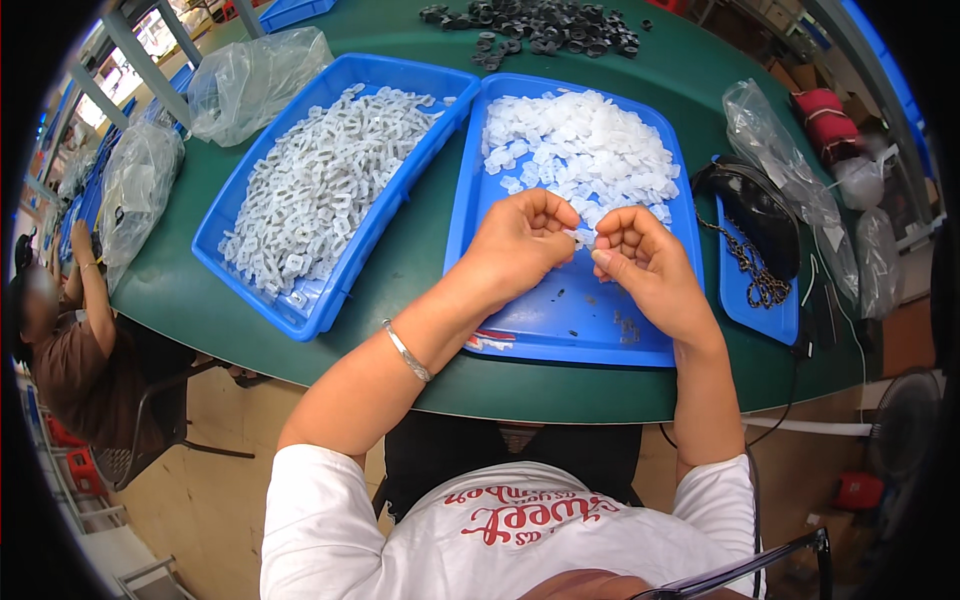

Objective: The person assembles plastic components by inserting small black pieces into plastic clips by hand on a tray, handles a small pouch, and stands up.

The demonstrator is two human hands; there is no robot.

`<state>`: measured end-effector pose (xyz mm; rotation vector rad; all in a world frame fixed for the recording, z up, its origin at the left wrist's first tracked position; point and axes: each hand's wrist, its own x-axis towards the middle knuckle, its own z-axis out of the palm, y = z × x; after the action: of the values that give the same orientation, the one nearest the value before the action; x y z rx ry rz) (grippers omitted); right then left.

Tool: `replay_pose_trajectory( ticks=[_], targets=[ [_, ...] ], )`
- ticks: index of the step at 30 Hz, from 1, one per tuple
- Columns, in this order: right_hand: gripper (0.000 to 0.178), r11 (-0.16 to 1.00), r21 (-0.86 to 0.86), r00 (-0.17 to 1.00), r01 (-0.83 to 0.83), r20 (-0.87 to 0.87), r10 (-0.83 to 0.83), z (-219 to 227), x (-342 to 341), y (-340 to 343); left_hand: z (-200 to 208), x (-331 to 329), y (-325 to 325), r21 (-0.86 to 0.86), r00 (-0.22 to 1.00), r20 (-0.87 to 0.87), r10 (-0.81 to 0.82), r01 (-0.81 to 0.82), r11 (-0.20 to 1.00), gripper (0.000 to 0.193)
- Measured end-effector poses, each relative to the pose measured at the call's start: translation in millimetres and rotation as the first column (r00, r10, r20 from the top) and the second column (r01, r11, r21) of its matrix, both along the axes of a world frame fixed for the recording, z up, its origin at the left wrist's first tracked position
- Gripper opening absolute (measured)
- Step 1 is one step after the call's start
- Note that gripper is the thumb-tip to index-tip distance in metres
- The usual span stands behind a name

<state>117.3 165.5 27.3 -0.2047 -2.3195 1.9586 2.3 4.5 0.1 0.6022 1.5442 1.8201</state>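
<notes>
Over the right-hand blue tray (560, 345), my left hand (525, 243) and my right hand (645, 262) meet fingertip to fingertip. Both are closed in a pinch on a small translucent plastic piece (583, 238) between them; its details are too small to make out. Just beyond my fingers, a heap of flat whitish translucent plastic pieces (585, 140) covers the tray's far half. A few tiny dark bits (572, 333) lie on the tray's near floor. To the left, a deeper blue bin (325, 325) holds many small clear plastic parts with openings (325, 180).
Black ring-like parts (545, 25) are piled at the green table's (540, 390) far side. A small blue tray (775, 320) with a black bag (765, 215) and chain stands right. Clear plastic bags (255, 85) lie left. Another person (85, 370) sits at far left.
</notes>
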Motion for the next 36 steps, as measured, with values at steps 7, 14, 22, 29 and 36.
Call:
replay_pose_trajectory(
  ticks=[7,14,22,29,36],
  targets=[
    [0.023,1.000,0.021,0.999,-0.004,0.045,0.003,4.5,1.1,0.0,1.4,3.0,-0.7,-0.019,0.993,-0.060,-0.098,0.097,0.995,0.021],
    [0.024,0.999,0.010,0.996,0.040,0.074,-0.040,3.7,-0.6,3.2,7.3,3.9,-4.6,-0.102,0.972,-0.184,-0.147,0.130,0.986,0.025],
    [0.021,0.997,0.063,0.999,0.053,-0.003,-0.053,0.4,-0.2,2.4,5.1,5.2,-4.5,-0.105,0.958,-0.252,-0.136,0.113,0.988,0.026],
    [0.018,0.997,0.014,0.997,0.071,0.017,-0.071,-4.8,-3.8,2.8,2.6,6.9,-3.9,-0.076,0.977,-0.191,-0.100,0.087,0.993,0.030],
    [0.017,0.994,0.076,0.996,0.083,0.025,-0.085,-0.7,-2.7,-0.9,2.2,9.2,-2.5,-0.117,0.965,-0.244,-0.094,0.066,0.991,0.026]
  ],
)
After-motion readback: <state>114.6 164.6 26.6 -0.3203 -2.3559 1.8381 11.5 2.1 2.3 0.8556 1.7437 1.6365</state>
